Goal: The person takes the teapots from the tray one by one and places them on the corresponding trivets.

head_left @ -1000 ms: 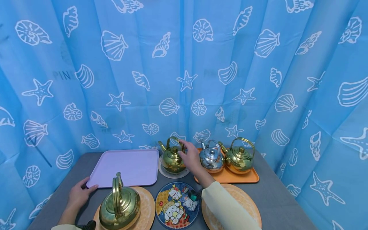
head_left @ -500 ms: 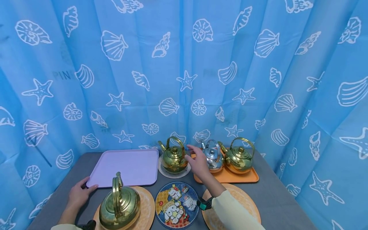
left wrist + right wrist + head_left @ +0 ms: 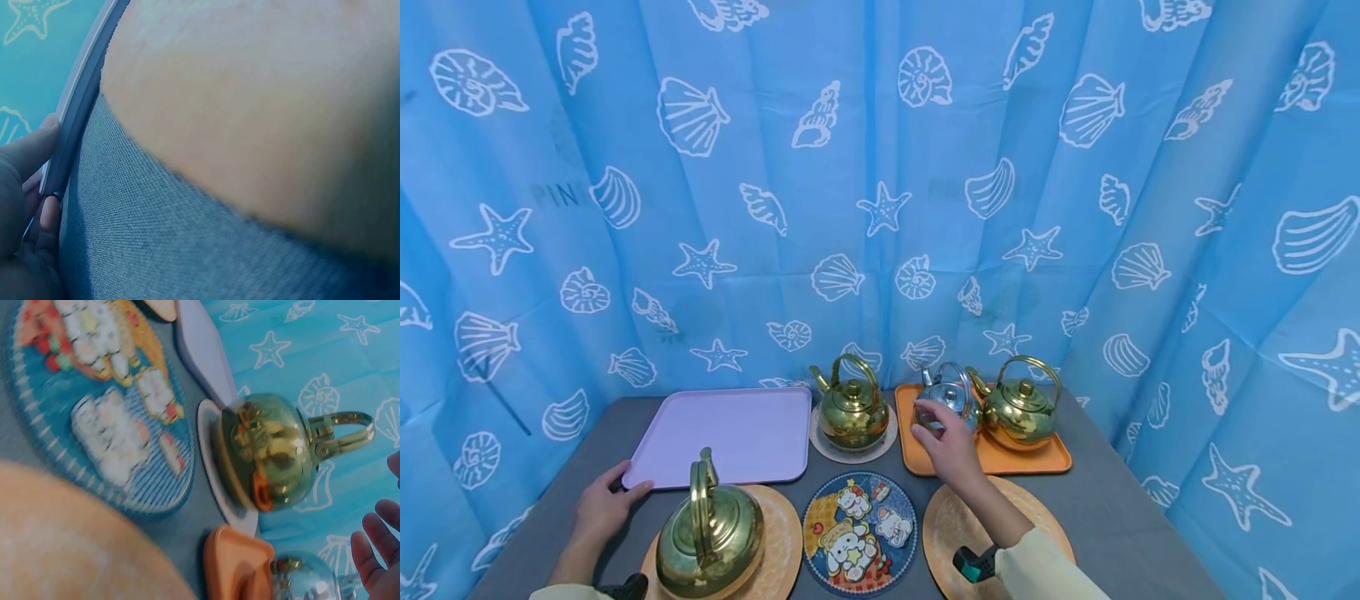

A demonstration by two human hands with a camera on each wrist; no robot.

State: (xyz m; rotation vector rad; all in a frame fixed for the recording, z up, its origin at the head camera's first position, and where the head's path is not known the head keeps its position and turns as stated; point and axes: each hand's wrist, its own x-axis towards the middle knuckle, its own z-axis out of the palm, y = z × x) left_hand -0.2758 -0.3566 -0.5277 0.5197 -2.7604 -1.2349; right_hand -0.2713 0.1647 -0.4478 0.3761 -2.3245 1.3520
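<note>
My left hand (image 3: 601, 510) pinches the near left corner of the lilac tray (image 3: 737, 433), thumb on top and fingers underneath, as the left wrist view shows. My right hand (image 3: 952, 450) is in the air with loosely bent fingers, holding nothing. In the head view it overlaps the silver kettle (image 3: 949, 393), covering part of its body. That kettle and a gold kettle (image 3: 1019, 412) stand on an orange tray (image 3: 913, 457). Another gold kettle (image 3: 852, 418) sits upright on a pale round coaster (image 3: 889, 433) between the trays.
A larger gold kettle (image 3: 709, 546) stands on an orange round mat (image 3: 784, 550), close to my left forearm. A blue cartoon mat (image 3: 857, 533) lies at the middle front, with another orange mat (image 3: 946, 533) under my right forearm. A blue shell-patterned curtain (image 3: 880, 133) hangs behind the table.
My right hand has let go of the gold kettle on the coaster and moved right, over to the silver kettle. The left hand has stayed at the lilac tray's corner.
</note>
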